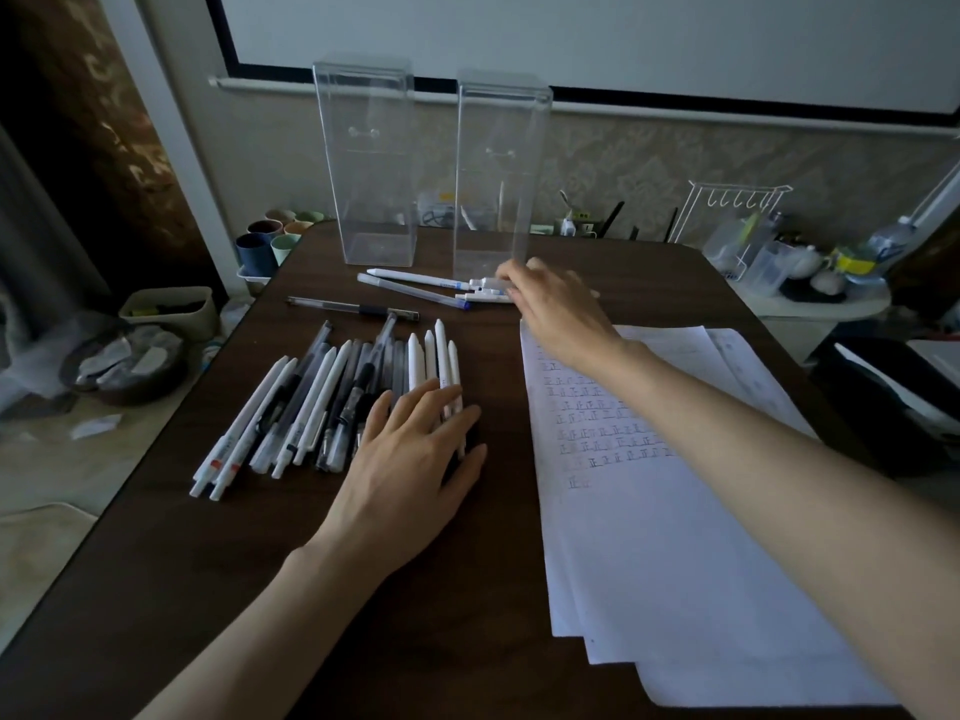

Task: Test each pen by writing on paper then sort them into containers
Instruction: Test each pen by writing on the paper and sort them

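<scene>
The pen pile is pinned on the worktop, likely against rolling, by the flat, spread left hand; sorted-looking pens by a clear container are reached by the right hand, grip hidden.

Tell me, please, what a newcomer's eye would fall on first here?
Probably the big row of pens across the dark table's left half, with the left hand resting flat on its right end. Next, two tall clear containers at the back, the right hand stretched out to a few pens before them, and the paper of written marks on the right.
</scene>
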A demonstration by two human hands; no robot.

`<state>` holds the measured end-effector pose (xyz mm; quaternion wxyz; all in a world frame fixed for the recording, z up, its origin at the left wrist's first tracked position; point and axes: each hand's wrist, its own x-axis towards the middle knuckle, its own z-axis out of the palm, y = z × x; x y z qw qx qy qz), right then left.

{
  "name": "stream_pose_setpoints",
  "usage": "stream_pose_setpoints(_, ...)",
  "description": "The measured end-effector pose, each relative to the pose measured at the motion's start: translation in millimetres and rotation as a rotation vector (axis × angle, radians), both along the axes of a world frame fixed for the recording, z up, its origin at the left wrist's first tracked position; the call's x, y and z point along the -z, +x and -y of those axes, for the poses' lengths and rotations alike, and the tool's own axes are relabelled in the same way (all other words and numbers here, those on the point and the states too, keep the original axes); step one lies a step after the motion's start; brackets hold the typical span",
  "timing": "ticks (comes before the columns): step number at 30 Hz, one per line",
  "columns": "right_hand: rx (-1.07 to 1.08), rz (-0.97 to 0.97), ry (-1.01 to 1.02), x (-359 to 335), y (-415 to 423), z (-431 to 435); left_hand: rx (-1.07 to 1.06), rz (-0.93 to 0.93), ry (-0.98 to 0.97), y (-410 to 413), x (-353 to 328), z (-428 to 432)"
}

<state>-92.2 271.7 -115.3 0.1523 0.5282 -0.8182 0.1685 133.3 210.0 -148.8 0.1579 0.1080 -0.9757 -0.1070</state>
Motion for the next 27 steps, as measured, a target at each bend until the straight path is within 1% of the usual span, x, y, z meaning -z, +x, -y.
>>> stream_pose_setpoints(1,0.025,-0.031,-0.011,-3,8,-9,0.012,-0.008,0.000,1,-1,0)
stream_pose_setpoints(3,0.118,-0.053,0.032,-6,22,-31,0.054,-0.034,0.014,2,-4,-2)
stream_pose_setpoints(6,0.213,-0.067,0.074,-3,46,-70,0.168,-0.062,0.048,5,-11,-11)
stream_pose_setpoints(10,0.257,-0.009,-0.022,10,68,-108,0.420,-0.014,0.102,10,-19,-30)
stream_pose_setpoints(13,0.266,-0.026,-0.065,22,76,-121,0.630,0.090,0.038,14,-18,-43)
stream_pose_setpoints(16,0.249,-0.102,-0.155,30,77,-124,0.692,0.156,-0.015,15,-15,-48)
stream_pose_setpoints(19,0.165,-0.102,-0.322,26,75,-127,0.687,0.183,0.022,13,-13,-48)
stream_pose_setpoints(20,0.119,-0.071,-0.414,23,75,-128,0.687,0.184,0.031,13,-12,-48)
stream_pose_setpoints(21,0.071,0.010,-0.519,19,76,-129,0.687,0.181,0.035,13,-12,-47)
stream_pose_setpoints(23,0.020,0.289,-0.696,13,81,-132,0.688,0.179,0.036,14,-11,-47)
stream_pose_setpoints(24,0.055,0.391,-0.724,11,84,-133,0.689,0.181,0.037,14,-11,-47)
stream_pose_setpoints(26,0.168,0.545,-0.699,10,88,-134,0.689,0.190,0.043,13,-12,-46)
stream_pose_setpoints(27,0.199,0.671,-0.688,9,90,-135,0.688,0.196,0.042,13,-12,-46)
